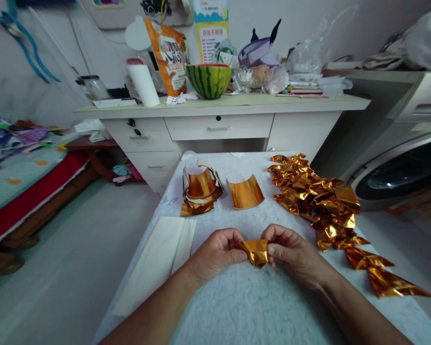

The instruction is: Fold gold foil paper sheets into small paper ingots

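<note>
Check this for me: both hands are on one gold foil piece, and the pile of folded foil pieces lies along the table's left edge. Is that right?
Not quite: the pile of folded foil pieces lies along the right edge of the table, as the head view shows. The left hand and right hand are on one gold foil piece.

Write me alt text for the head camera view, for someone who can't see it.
A person's left hand and right hand hold a folded shiny gold piece over a pale table. Curved gold sheets lie beyond, with a heap of gold pieces at right. Behind stands a white desk.
</note>
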A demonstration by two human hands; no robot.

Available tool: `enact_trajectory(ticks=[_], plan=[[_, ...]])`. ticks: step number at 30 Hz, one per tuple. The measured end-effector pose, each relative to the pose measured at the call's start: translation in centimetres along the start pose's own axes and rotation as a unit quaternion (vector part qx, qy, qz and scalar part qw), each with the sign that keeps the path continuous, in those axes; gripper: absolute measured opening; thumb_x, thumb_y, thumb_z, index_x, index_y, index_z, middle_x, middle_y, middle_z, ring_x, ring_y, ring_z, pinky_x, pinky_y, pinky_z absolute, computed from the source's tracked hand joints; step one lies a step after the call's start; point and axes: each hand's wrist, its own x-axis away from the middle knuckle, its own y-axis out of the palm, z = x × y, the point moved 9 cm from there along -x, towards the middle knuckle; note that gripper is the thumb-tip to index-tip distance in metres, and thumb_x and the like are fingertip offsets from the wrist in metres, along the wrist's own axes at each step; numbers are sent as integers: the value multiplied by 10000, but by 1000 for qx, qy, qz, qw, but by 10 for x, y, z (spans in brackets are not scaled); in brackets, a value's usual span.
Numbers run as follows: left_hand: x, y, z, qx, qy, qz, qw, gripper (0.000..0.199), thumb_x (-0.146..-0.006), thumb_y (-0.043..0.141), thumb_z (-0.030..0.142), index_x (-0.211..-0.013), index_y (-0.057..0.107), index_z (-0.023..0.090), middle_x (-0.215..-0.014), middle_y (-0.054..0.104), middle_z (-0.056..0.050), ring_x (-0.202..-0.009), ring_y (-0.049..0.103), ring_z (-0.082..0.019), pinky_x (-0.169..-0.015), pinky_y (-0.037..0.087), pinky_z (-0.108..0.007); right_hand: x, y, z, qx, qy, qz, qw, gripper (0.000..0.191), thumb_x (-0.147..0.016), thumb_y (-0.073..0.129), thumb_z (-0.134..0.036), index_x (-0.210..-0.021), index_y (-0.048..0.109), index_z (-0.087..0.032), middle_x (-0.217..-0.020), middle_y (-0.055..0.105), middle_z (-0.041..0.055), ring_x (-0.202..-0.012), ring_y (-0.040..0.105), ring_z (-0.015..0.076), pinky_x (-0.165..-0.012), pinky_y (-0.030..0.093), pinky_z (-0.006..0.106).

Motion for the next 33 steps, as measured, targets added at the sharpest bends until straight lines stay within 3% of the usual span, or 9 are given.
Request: enact_trajectory(ticks=[9, 20, 28, 33], plan=[[0, -1, -6, -18, -24, -13, 999, 440, -561, 875, 424, -668, 553, 144, -589, 486, 46, -551, 400, -68, -531, 257, -202, 2, 10, -1, 3, -6, -53, 999, 307, -775, 769, -365, -763, 523, -182, -624, 551, -61, -531, 449, 69, -546, 322, 209], [-2, -2, -6, -30, -8, -18, 999, 319, -667, 803, 373, -709, 588, 141, -622, 566, 25, -572, 472, -80, -565, 321, -202, 2, 10, 4, -20, 18, -73, 997, 294, -773, 771, -354, -793, 541, -172, -635, 578, -53, -510, 465, 62, -510, 313, 194], [0, 1, -2, -19, -1, -19, 1000, 365, -647, 822, 392, -708, 569, 136, -609, 521, 38, -568, 425, -70, -558, 296, -198, 2, 7, -1, -11, -12, -62, 998, 247, -794, 760, -317, -778, 573, -156, -626, 589, -39, -531, 487, 62, -532, 352, 193], [-4, -6, -2, 16, 9, -3, 1000, 370, -631, 840, 336, -763, 551, 147, -652, 572, 23, -586, 492, -83, -566, 347, -201, 2, 3, 6, -53, 16, -43, 998, 239, -786, 767, -316, -846, 605, -150, -656, 639, -12, -528, 545, 68, -527, 401, 186]])
